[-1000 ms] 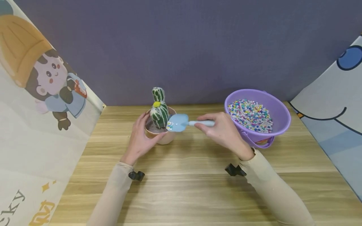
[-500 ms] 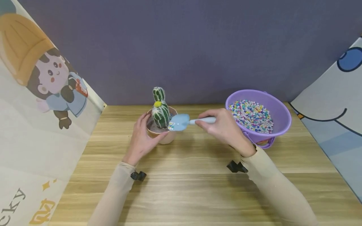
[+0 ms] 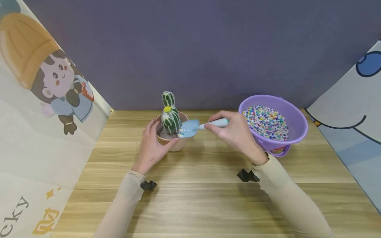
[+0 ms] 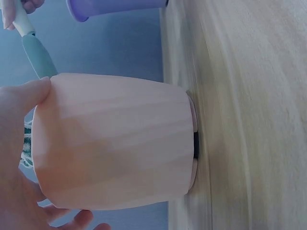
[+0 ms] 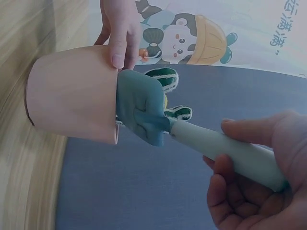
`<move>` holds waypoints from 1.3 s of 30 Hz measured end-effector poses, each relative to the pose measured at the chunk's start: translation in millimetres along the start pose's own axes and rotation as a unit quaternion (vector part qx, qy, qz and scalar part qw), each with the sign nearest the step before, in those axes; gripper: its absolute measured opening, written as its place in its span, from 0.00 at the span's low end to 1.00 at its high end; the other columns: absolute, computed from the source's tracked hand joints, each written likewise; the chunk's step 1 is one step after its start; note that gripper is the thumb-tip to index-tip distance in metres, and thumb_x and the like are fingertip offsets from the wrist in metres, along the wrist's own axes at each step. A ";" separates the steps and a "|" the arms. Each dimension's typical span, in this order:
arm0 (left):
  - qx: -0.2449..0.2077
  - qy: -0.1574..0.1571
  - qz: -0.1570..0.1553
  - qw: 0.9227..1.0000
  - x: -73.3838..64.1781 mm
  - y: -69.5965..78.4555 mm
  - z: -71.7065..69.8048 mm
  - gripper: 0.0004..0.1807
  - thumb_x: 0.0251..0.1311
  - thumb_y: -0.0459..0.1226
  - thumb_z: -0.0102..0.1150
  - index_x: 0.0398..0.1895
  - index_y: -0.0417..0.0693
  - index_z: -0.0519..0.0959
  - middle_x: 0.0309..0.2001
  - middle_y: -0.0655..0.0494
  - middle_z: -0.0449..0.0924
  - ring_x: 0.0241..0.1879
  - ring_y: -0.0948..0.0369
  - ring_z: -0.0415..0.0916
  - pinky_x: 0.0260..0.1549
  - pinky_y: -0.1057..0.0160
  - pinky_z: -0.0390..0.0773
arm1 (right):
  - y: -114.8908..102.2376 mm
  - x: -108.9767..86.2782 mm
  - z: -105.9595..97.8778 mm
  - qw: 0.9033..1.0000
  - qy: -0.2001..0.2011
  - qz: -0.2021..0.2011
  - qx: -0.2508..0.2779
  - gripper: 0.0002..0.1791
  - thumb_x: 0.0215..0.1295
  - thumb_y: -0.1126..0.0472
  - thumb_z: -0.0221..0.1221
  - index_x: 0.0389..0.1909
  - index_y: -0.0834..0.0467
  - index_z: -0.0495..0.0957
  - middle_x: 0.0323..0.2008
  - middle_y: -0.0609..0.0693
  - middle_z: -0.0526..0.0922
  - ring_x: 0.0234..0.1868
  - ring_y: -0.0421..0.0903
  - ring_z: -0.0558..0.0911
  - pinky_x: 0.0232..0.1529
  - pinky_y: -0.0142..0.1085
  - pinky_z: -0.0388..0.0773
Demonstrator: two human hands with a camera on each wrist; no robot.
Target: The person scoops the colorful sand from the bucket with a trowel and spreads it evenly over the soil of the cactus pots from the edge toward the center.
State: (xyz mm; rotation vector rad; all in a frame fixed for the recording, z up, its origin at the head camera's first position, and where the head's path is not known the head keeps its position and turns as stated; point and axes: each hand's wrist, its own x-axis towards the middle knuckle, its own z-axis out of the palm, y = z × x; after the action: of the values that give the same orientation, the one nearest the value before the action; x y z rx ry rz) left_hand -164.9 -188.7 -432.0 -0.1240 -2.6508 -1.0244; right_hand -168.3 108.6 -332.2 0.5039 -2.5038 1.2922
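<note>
A pink flower pot [image 3: 178,145] stands upright on the table with a green-and-white knitted cactus [image 3: 171,123] in it, bearing a yellow flower. My left hand [image 3: 153,147] grips the pot around its left side, thumb at the near rim and fingers behind. Between thumb and fingers, my right hand [image 3: 236,132] holds the pale handle of a small blue trowel [image 3: 191,127]. The trowel's blade reaches over the pot's right rim beside the cactus, tip sloping down. Some small colourful beads [image 3: 181,133] lie at that tip. In the right wrist view the blade [image 5: 139,103] hides part of the cactus.
To the right of my right hand stands a purple bucket [image 3: 297,129] part filled with colourful beads, its handle hanging at the front. A dark panel [image 3: 202,56] rises behind the wooden table [image 3: 190,205], and printed panels flank both sides.
My right hand has raised the trowel's handle end a little, so the blade slopes more toward the pot. My left hand keeps its hold on the pot. The head view has shifted slightly.
</note>
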 end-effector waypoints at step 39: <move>-0.014 -0.002 0.001 1.000 -4.5 0.0 1.1 0.55 0.56 0.65 0.74 0.79 0.46 0.64 0.83 0.44 0.54 0.81 0.42 0.56 0.77 0.33 0.64 | 7.4 -7.2 13.0 0.991 0.057 -0.071 0.096 0.09 0.57 0.65 0.79 0.37 0.58 0.89 0.37 0.51 0.94 0.26 0.39 0.83 0.26 0.28 0.80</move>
State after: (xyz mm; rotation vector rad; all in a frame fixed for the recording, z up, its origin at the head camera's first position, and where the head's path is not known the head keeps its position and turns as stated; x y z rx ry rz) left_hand -160.9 -187.8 -434.2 -0.1335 -2.6402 -1.0616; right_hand -166.1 103.1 -347.7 0.6208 -2.2212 1.4693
